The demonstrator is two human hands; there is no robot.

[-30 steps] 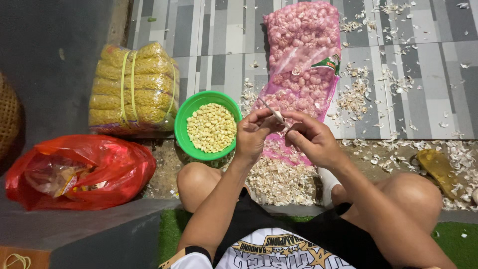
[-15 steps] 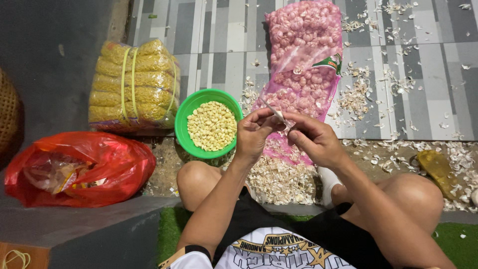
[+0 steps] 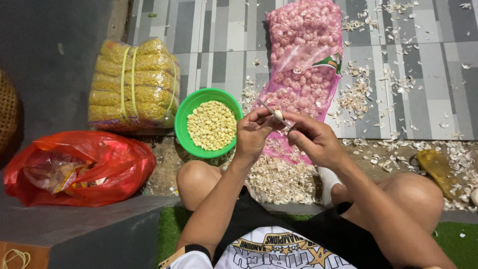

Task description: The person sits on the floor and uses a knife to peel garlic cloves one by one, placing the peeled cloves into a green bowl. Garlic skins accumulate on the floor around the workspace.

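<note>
My left hand [image 3: 255, 135] pinches a small white garlic clove [image 3: 278, 114] at its fingertips. My right hand [image 3: 314, 139] grips a thin knife [image 3: 271, 110] whose blade lies against the clove. Both hands hover above a pile of papery garlic skins [image 3: 279, 179] between my knees. A green bowl [image 3: 185, 110] of peeled yellowish cloves sits just left of my left hand. A long pink mesh sack of garlic bulbs [image 3: 304, 55] lies on the tiled floor beyond my hands.
A bundle of yellow packets [image 3: 133, 82] tied with green string lies behind the bowl. A red plastic bag [image 3: 74, 167] rests at the left on a grey step. Skins litter the tiles at the right, beside a yellow object [image 3: 438, 167]. A woven basket [image 3: 7, 112] shows at the far left.
The hands have hardly moved; the fingers shift slightly on the clove and the knife stays against it.
</note>
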